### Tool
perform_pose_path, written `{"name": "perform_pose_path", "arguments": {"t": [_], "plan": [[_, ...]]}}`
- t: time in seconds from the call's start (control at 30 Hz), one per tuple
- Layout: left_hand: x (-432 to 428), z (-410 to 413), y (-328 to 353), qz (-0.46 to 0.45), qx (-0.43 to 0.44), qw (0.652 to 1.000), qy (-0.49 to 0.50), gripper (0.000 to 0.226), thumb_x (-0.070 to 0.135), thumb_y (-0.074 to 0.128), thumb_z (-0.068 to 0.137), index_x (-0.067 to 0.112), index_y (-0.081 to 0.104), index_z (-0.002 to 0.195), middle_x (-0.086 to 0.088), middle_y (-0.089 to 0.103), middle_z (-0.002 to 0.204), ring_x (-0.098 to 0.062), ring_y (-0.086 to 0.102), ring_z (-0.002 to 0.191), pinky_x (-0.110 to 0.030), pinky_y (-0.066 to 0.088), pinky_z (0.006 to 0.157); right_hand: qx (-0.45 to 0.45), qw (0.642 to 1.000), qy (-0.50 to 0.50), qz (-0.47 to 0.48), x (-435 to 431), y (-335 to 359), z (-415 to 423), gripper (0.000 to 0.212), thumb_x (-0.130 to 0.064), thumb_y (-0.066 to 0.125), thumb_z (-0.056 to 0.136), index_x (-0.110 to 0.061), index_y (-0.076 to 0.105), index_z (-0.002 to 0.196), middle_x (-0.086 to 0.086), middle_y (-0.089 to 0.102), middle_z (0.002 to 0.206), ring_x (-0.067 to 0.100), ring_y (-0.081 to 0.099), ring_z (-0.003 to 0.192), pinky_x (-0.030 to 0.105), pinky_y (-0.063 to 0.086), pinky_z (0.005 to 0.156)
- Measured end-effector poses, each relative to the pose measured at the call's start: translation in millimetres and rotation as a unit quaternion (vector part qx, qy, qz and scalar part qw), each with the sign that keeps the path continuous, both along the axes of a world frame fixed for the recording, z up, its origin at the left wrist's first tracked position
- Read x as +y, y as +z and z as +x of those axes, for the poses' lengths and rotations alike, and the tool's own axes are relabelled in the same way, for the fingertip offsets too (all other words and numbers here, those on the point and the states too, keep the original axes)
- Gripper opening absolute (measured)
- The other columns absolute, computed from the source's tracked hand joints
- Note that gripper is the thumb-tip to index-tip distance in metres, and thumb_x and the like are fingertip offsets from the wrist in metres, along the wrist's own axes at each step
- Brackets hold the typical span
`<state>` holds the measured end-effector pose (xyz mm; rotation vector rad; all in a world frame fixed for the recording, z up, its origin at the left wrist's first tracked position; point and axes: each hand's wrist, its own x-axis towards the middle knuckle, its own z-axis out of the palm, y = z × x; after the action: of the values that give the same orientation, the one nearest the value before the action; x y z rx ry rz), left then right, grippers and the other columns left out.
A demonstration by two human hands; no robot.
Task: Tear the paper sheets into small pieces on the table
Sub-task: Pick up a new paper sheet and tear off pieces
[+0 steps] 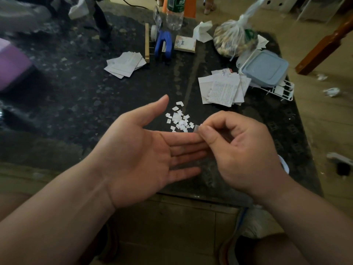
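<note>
My left hand [147,153] lies palm up over the near part of the dark table [80,104], fingers straight and pointing right. My right hand [240,150] pinches a small paper scrap [197,127] between thumb and forefinger, right at my left fingertips. Just beyond both hands a heap of small white torn pieces [178,119] lies on the table. A stack of written paper sheets [224,87] sits to the right behind it. Another pile of sheets [125,64] lies further back in the middle.
At the back stand a blue stapler [163,44], a wooden strip [146,43], a plastic bottle [174,14], a small notepad [185,44] and a tied plastic bag [236,37]. A blue-lidded box [265,67] rests on a white wire rack [282,91] at the right edge. A purple object [11,64] is far left.
</note>
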<state>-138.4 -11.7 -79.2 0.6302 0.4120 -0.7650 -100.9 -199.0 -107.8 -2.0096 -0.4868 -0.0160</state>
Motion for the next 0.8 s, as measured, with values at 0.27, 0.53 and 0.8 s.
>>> {"name": "perform_pose_path", "arguments": {"t": [0.27,0.53,0.8], "plan": [[-14,-7,-3,0.215,-0.050,0.975,-0.027,0.044,0.039,0.065,0.083,0.001,0.080,0.099,-0.017,0.078,0.105,-0.022,0.074,0.089,-0.037,0.057,0.081,0.330,0.914,-0.134,0.193,2,4,7,0.016,-0.012,0.068,0.094,-0.008,0.072,0.079,0.021,0.071,0.079,0.030,0.064,0.076,0.050,0.055,0.077],[-14,-3,-2,0.504,-0.247,0.823,-0.085,0.027,0.054,0.074,0.075,0.031,0.081,0.086,0.009,0.079,0.084,-0.004,0.073,0.074,-0.034,0.056,0.072,0.417,0.894,-0.028,0.163,-6,17,6,0.010,-0.017,0.071,0.084,-0.008,0.073,0.080,0.012,0.072,0.078,0.023,0.069,0.073,0.037,0.059,0.066],[-21,-1,-9,0.407,-0.197,0.892,0.011,0.021,0.036,0.075,0.069,0.015,0.076,0.066,-0.010,0.079,0.083,-0.023,0.077,0.078,-0.038,0.058,0.072,0.563,0.742,-0.029,0.362,-17,26,5,0.062,-0.057,0.058,0.080,0.001,0.074,0.097,0.027,0.073,0.108,0.039,0.073,0.097,0.052,0.054,0.091]]}}
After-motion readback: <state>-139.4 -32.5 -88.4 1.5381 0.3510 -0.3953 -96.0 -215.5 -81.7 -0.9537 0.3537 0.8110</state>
